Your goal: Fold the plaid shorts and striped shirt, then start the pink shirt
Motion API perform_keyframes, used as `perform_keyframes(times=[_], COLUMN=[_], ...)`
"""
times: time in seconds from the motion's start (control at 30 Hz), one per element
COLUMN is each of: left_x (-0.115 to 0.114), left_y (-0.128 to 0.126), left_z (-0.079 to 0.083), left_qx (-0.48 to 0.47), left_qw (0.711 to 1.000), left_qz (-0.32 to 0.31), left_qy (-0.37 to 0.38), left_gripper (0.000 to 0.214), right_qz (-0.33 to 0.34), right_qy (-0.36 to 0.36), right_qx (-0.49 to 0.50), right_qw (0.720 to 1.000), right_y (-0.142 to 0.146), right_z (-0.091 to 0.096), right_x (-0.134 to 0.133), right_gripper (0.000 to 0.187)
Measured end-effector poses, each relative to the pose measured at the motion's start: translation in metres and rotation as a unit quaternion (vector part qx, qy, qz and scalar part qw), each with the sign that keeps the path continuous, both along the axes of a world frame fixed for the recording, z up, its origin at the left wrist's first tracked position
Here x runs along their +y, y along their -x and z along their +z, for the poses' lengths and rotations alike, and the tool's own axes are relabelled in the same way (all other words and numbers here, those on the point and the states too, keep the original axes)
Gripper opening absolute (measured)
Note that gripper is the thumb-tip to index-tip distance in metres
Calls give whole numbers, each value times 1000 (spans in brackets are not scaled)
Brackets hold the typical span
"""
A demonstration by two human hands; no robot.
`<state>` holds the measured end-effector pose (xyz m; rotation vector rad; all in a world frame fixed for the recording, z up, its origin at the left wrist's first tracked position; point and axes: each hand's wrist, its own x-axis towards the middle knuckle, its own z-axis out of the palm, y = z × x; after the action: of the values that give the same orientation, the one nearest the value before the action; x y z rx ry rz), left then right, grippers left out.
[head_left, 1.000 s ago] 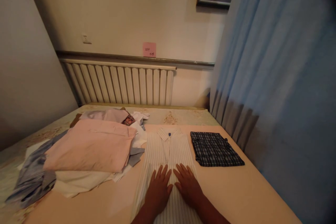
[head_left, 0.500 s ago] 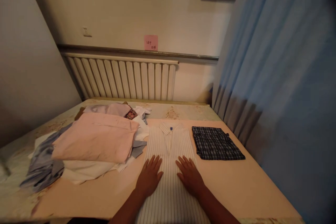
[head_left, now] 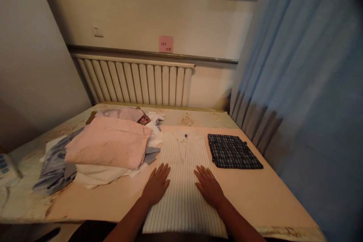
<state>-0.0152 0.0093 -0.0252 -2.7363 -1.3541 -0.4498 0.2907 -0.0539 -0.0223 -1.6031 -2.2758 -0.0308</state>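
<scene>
A white shirt with thin dark stripes [head_left: 183, 193] lies face up in front of me, collar at the far end, its sides straight and the sleeves out of sight. My left hand [head_left: 156, 183] rests flat on its left edge, fingers spread. On the opposite edge my right hand [head_left: 209, 186] lies flat too, fingers apart. Neither hand grips anything. Right of the shirt is a folded dark plaid garment [head_left: 234, 152]. To the left, a folded pink garment [head_left: 109, 141] tops a heap of clothes.
Blue-grey clothing [head_left: 58, 170] and white cloth [head_left: 96, 176] stick out from the heap. A peach cloth [head_left: 272, 196] covers much of the flowered table cover [head_left: 221, 120]. Behind stands a radiator [head_left: 136, 81]; a blue curtain [head_left: 306, 83] hangs at the right. A pale device [head_left: 8, 170] sits far left.
My hands have slid apart toward the shirt's two side edges, staying flat. The view has shifted slightly, bringing the table's near edge and the pale device into sight.
</scene>
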Motion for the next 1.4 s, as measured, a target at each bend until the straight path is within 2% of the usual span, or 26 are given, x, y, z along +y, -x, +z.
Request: perform_keyframes(times=[0.13,0.23,0.47,0.57,0.7,0.8,0.9,1.1,1.4], left_x=[4,7,22,28,32,33,34,33,32], left_y=[10,18,41,53,61,61,59,57,53], left_z=[-7,-8,0,0,-1,2,5,7,10], left_qx=[-13,-23,-19,-14,-6,5,10,2,11], left_qw=[1000,999,991,986,980,977,976,975,974], left_qz=[-24,-35,-102,-129,-164,-168,-158,-153,-144], left_qy=[13,22,86,108,112,129,147,164,174], left_gripper=[51,50,62,69,71,72,75,73,68], right_qz=[1,0,31,44,48,39,29,9,31], right_qy=[-6,26,157,188,218,246,228,131,83], right_qx=[0,11,31,16,-8,-31,-63,-83,-58], right_qw=[1000,1000,987,981,975,968,971,988,994], right_y=[-10,-17,-47,-57,-60,-57,-51,-44,-53], right_z=[-4,0,27,39,54,57,48,20,19], right_x=[-9,-18,-50,-69,-93,-104,-110,-118,-116], right_gripper=[49,50,62,71,83,93,98,98,77])
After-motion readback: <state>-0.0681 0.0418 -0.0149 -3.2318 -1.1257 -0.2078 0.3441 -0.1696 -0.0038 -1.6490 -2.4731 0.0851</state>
